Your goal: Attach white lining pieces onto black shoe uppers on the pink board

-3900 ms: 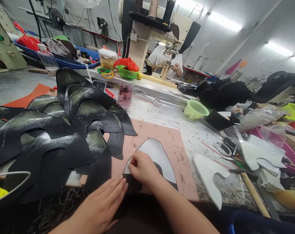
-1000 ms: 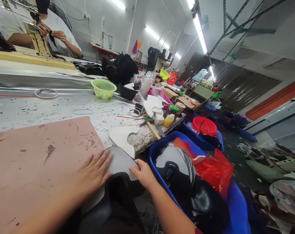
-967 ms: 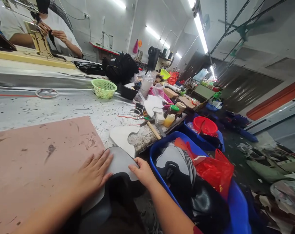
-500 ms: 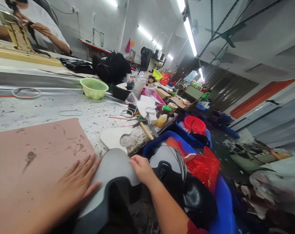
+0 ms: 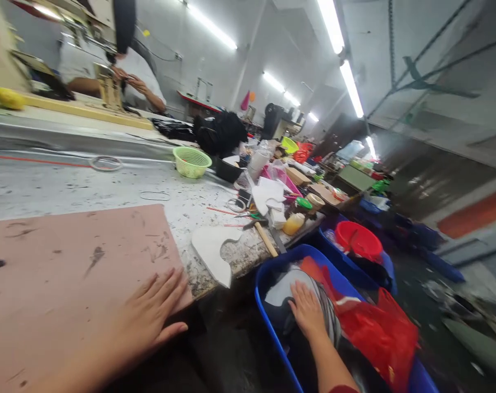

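Note:
My left hand (image 5: 155,311) lies flat on the pink mat (image 5: 63,289), near its right edge, fingers stretched out and nothing held. Over the blue tub (image 5: 269,322) to the right of the bench, my right hand (image 5: 307,311) rests on a stack of grey and black cut pieces (image 5: 281,288). Its fingers are extended on top of the pieces, partly covering them. A white curved template (image 5: 210,251) lies on the bench beyond the mat.
A red plastic bag (image 5: 385,338) fills the tub's right side. Behind stands another tub with a red basin (image 5: 358,240). A hammer (image 5: 265,239), a bottle of yellowish liquid (image 5: 294,224) and a green basket (image 5: 192,164) sit on the bench. Another person sits beyond a sewing machine (image 5: 107,90).
The grey and black piece at the bench edge has gone from between my hands. My right hand has moved right, onto the stack in the tub. My left hand remains on the mat.

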Demonstrator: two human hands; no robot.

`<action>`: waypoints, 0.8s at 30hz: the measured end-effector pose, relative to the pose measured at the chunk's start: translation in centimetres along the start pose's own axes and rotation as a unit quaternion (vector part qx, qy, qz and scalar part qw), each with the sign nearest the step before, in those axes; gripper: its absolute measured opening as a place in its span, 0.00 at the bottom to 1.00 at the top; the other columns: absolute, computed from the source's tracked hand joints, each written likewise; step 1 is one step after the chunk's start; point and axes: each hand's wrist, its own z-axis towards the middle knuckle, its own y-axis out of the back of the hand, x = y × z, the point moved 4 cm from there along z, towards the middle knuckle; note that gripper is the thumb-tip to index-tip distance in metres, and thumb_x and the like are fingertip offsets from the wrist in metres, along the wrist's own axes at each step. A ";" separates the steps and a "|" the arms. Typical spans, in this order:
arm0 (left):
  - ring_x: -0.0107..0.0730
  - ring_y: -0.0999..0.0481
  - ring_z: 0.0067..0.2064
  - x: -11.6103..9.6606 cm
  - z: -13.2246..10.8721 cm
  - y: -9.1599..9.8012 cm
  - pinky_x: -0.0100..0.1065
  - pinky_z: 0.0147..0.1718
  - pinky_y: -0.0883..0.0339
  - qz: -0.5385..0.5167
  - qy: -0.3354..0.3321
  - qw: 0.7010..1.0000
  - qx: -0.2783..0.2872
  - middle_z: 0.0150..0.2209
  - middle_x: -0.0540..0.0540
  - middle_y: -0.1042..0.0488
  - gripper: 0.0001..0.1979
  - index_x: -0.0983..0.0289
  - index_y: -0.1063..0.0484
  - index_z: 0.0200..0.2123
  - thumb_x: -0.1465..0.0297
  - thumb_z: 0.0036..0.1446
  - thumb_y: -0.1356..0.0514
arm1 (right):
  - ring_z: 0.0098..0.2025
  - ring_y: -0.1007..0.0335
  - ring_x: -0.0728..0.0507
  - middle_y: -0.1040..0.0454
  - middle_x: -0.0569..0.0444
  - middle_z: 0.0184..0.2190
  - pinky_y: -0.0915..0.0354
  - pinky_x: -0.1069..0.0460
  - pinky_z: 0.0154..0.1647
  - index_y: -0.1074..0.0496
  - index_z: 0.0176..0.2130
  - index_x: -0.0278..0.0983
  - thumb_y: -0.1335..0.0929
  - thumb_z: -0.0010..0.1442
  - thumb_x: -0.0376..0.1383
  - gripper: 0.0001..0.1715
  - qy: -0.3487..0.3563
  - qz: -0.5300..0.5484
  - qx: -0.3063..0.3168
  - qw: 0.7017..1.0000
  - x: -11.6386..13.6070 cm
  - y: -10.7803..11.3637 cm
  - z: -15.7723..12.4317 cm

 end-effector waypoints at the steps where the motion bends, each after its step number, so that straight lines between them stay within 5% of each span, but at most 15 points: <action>1: 0.48 0.47 0.59 -0.1 -0.6 0.3 0.48 0.56 0.52 -0.010 0.001 1.000 0.023 0.59 0.58 0.47 0.35 0.60 0.46 0.58 0.46 0.52 0.53 | 0.53 0.40 0.33 0.31 0.45 0.48 0.46 0.37 0.52 0.30 0.45 0.40 0.41 0.52 0.41 0.23 0.022 -0.041 -0.015 0.999 0.0 -0.5 -0.2; 5: 0.47 0.50 0.60 -1.2 -4.0 2.9 0.49 0.55 0.48 -0.080 0.035 0.988 0.128 0.61 0.60 0.53 0.33 0.59 0.52 0.60 0.50 0.56 0.54 | 0.54 0.42 0.31 0.34 0.40 0.51 0.47 0.33 0.52 0.37 0.52 0.39 0.45 0.56 0.44 0.27 0.066 -0.082 -0.169 0.980 2.6 -0.9 1.2; 8: 0.44 0.50 0.60 -2.6 -5.4 5.4 0.45 0.54 0.46 -0.130 0.074 0.977 0.152 0.61 0.59 0.53 0.29 0.58 0.53 0.60 0.56 0.58 0.52 | 0.55 0.42 0.34 0.37 0.40 0.53 0.48 0.36 0.54 0.40 0.55 0.36 0.46 0.58 0.44 0.29 0.165 0.000 -0.185 0.969 9.1 -1.2 5.3; 12: 0.41 0.50 0.61 -2.3 -6.3 7.7 0.41 0.56 0.49 -0.134 0.103 0.979 0.112 0.61 0.58 0.52 0.27 0.60 0.48 0.59 0.61 0.58 0.49 | 0.54 0.40 0.38 0.34 0.45 0.52 0.46 0.40 0.55 0.34 0.50 0.37 0.46 0.57 0.45 0.27 0.295 0.063 -0.013 0.953 19.7 -2.1 12.2; 15: 0.39 0.48 0.60 0.8 -9.5 8.9 0.41 0.56 0.48 -0.096 0.169 0.980 0.036 0.61 0.56 0.48 0.24 0.59 0.44 0.57 0.63 0.57 0.49 | 0.57 0.44 0.38 0.38 0.48 0.55 0.46 0.40 0.55 0.36 0.52 0.41 0.43 0.55 0.48 0.29 0.330 0.042 0.156 0.930 24.2 -3.8 15.5; 19: 0.39 0.40 0.57 6.5 -18.8 10.8 0.41 0.54 0.45 -0.034 0.349 0.932 -0.095 0.57 0.55 0.39 0.20 0.58 0.35 0.51 0.61 0.57 0.52 | 0.54 0.40 0.36 0.34 0.47 0.52 0.42 0.40 0.51 0.36 0.51 0.41 0.44 0.54 0.49 0.30 0.273 0.006 0.152 0.950 24.3 -5.8 17.5; 24: 0.43 0.30 0.49 9.8 -31.4 13.7 0.41 0.49 0.38 0.049 0.575 0.789 -0.208 0.48 0.55 0.28 0.23 0.59 0.27 0.40 0.53 0.49 0.51 | 0.50 0.35 0.37 0.29 0.49 0.47 0.37 0.41 0.46 0.32 0.44 0.43 0.44 0.52 0.49 0.26 0.206 0.015 0.064 0.976 20.8 -8.6 17.8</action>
